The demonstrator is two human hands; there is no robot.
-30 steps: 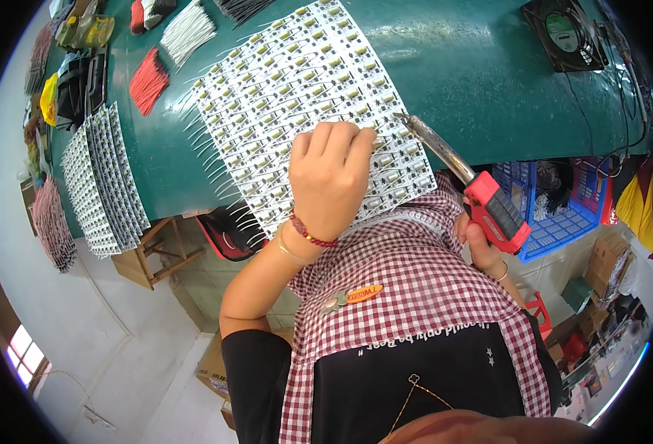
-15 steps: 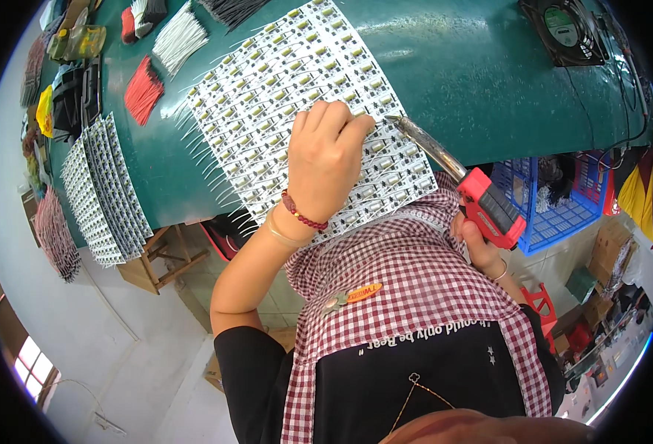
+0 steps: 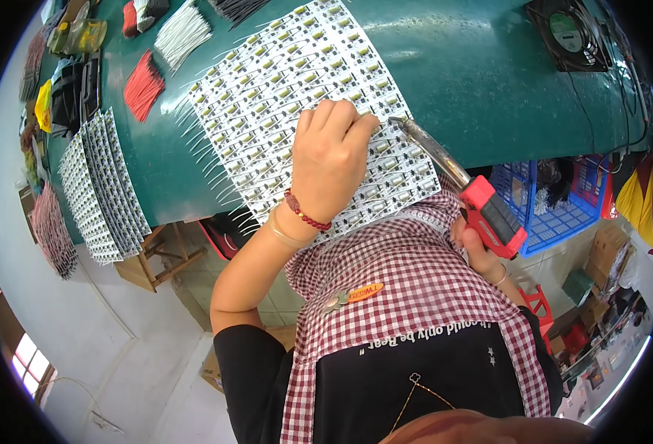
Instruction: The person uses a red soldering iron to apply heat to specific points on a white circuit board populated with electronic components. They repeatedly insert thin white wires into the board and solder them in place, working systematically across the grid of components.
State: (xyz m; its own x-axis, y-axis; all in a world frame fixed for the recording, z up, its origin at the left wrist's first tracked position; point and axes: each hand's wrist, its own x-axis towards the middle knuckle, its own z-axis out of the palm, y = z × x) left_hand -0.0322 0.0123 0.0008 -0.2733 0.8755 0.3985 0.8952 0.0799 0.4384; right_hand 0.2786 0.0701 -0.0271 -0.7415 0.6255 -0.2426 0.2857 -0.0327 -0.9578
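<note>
Your soldering iron (image 3: 456, 174) at the circuit-board panel (image 3: 285, 96)

Head view: your right hand (image 3: 482, 251) wraps its red handle (image 3: 493, 214), tip near your left hand (image 3: 331, 159), which curls over the panel on the green worktop (image 3: 489, 96); whether it grips anything, I cannot tell.

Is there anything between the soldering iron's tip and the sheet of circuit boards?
Nothing visible: the soldering iron in the right hand has its tip over the sheet. The left hand is beside the tip, not in between.
</note>
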